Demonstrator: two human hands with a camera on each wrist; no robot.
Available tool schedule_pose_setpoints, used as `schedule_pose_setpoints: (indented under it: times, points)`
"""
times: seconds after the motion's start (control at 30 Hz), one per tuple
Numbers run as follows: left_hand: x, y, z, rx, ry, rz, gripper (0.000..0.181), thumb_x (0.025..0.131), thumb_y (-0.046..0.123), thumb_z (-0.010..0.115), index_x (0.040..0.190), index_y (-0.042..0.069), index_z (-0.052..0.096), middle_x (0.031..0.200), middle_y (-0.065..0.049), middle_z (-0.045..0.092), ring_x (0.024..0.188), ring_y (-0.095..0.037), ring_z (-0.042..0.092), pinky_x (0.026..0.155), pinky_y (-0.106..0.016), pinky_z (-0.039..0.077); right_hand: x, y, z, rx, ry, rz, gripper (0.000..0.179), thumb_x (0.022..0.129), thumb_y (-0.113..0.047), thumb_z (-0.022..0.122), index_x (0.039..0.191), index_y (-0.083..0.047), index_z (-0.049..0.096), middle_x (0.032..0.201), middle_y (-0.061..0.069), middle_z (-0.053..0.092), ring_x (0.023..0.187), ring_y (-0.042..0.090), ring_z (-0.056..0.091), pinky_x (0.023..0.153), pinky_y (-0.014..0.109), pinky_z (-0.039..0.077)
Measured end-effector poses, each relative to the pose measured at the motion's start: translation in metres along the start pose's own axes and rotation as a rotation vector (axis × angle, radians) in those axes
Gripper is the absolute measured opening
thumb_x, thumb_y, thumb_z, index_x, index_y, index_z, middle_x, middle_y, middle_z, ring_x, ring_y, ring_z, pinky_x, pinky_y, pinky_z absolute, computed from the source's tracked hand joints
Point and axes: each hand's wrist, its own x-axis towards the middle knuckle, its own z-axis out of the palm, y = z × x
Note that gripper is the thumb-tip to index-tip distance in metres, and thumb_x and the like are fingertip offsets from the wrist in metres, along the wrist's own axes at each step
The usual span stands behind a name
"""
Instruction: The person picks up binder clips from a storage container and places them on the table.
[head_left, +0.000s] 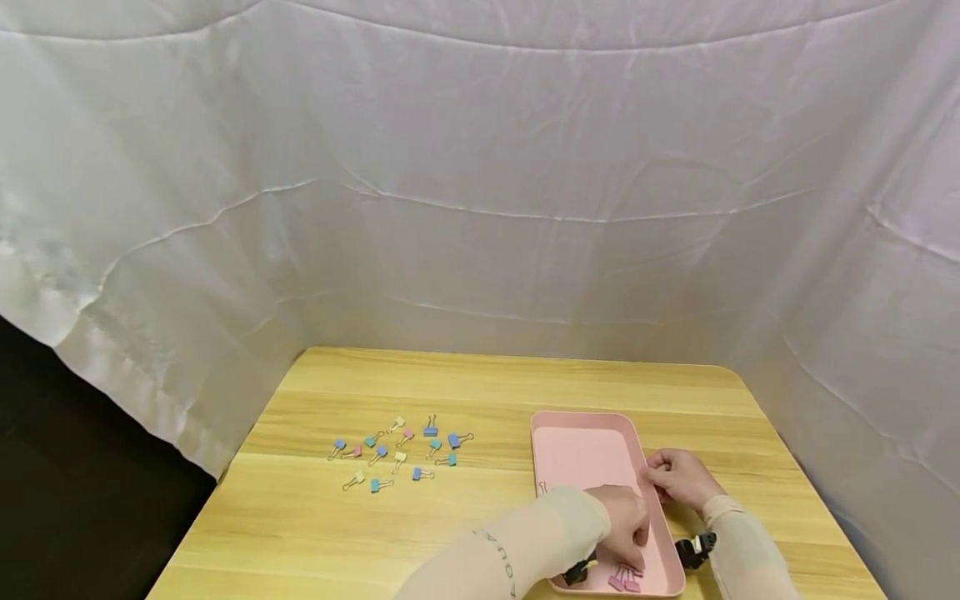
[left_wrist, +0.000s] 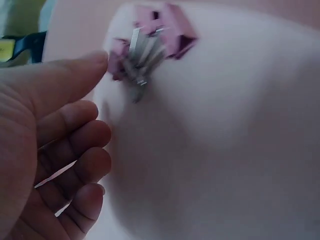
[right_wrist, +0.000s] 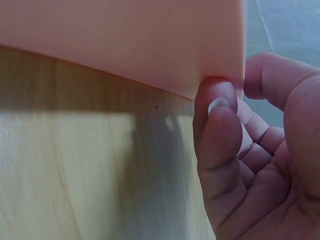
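Note:
A pink tray (head_left: 588, 454) lies lengthwise on the right part of the table. My left hand (head_left: 626, 521) reaches down into its near half, beside a small cluster of pink binder clips (head_left: 626, 579). In the left wrist view, the thumb tip is right at the clips (left_wrist: 177, 32), whose metal handles lie crossed together. The other fingers of that hand (left_wrist: 55, 140) bend loosely, with nothing between them and the thumb. At the tray's right side, my right hand (head_left: 681, 477) pinches the wall between thumb and fingers; the pinched edge (right_wrist: 220, 60) shows in the right wrist view.
Several binder clips in blue, teal, yellow and pink, among them a blue clip (head_left: 431, 432), lie scattered on the left of the wooden table (head_left: 300, 525). A metal clip handle (head_left: 542, 487) shows at the tray's left rim. Pale curtains (head_left: 525, 250) surround the table.

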Motion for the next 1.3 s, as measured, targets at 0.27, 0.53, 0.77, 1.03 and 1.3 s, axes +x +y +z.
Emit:
schedule_pose_setpoints:
  times: [0.27, 0.53, 0.77, 1.03, 1.3]
  points:
    - [-0.001, 0.015, 0.002, 0.053, -0.076, 0.033, 0.019, 0.069, 0.056, 0.080, 0.077, 0.042, 0.069, 0.075, 0.030, 0.057, 0.069, 0.008, 0.049, 0.066, -0.009, 0.042, -0.001, 0.000, -0.001, 0.023, -0.016, 0.004, 0.013, 0.086, -0.007, 0.068, 0.088, 0.003, 0.060, 0.062, 0.003, 0.055, 0.053, 0.015, 0.051, 0.048, 0.029, 0.046]
    - [-0.001, 0.021, 0.003, 0.096, -0.108, 0.039, 0.019, 0.070, 0.054, 0.080, 0.071, 0.040, 0.068, 0.070, 0.030, 0.055, 0.068, 0.007, 0.048, 0.067, -0.010, 0.041, -0.002, -0.001, -0.001, 0.021, -0.016, 0.007, 0.013, 0.085, -0.007, 0.068, 0.088, 0.004, 0.060, 0.064, 0.004, 0.056, 0.055, 0.016, 0.052, 0.048, 0.029, 0.047]
    - [0.000, 0.021, 0.004, 0.107, -0.101, 0.022, 0.018, 0.072, 0.053, 0.079, 0.069, 0.040, 0.067, 0.068, 0.030, 0.056, 0.067, 0.007, 0.048, 0.068, -0.011, 0.042, -0.001, 0.001, 0.001, 0.024, -0.013, 0.016, 0.013, 0.086, -0.007, 0.067, 0.089, 0.004, 0.060, 0.064, 0.004, 0.056, 0.055, 0.016, 0.053, 0.048, 0.029, 0.047]
    - [0.000, 0.009, 0.001, 0.100, -0.053, -0.003, 0.022, 0.072, 0.055, 0.078, 0.063, 0.039, 0.065, 0.066, 0.027, 0.055, 0.065, 0.005, 0.049, 0.067, -0.013, 0.043, 0.000, -0.001, -0.001, -0.007, -0.018, 0.006, 0.014, 0.085, -0.009, 0.068, 0.088, 0.003, 0.061, 0.064, 0.004, 0.056, 0.054, 0.015, 0.052, 0.048, 0.029, 0.047]
    - [-0.004, -0.020, -0.017, -0.004, 0.079, -0.034, 0.015, 0.073, 0.049, 0.080, 0.074, 0.037, 0.071, 0.071, 0.028, 0.058, 0.067, 0.008, 0.050, 0.068, -0.009, 0.041, 0.000, 0.001, -0.002, 0.005, -0.031, -0.022, 0.016, 0.087, -0.010, 0.066, 0.091, 0.005, 0.060, 0.069, 0.006, 0.059, 0.055, 0.016, 0.055, 0.049, 0.029, 0.048]
